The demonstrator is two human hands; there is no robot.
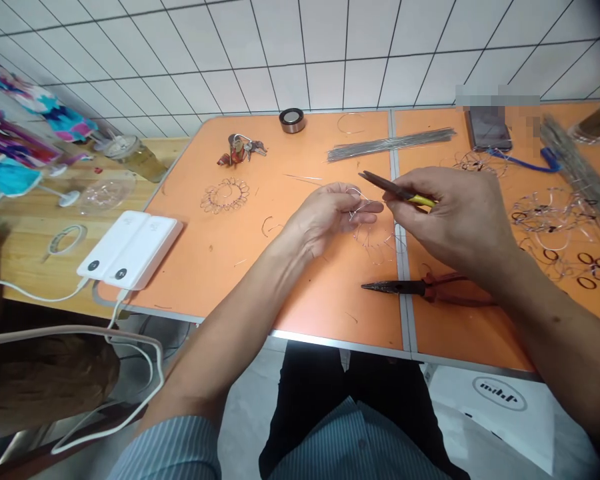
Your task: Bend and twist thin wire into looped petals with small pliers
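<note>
Over orange table, L hand pinches thin wire, R hand clenched w/ yellow-handled pliers.

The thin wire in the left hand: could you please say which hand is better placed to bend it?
Probably the right hand: it grips yellow-handled pliers, their tips near the wire that the left hand holds.

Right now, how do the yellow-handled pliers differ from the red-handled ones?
The yellow-handled pliers are raised in your right hand; the red-handled pliers lie on the table. Your fingers hide part of the yellow-handled pliers, while the red-handled pliers show nearly whole. Both have long, narrow dark noses.
</note>
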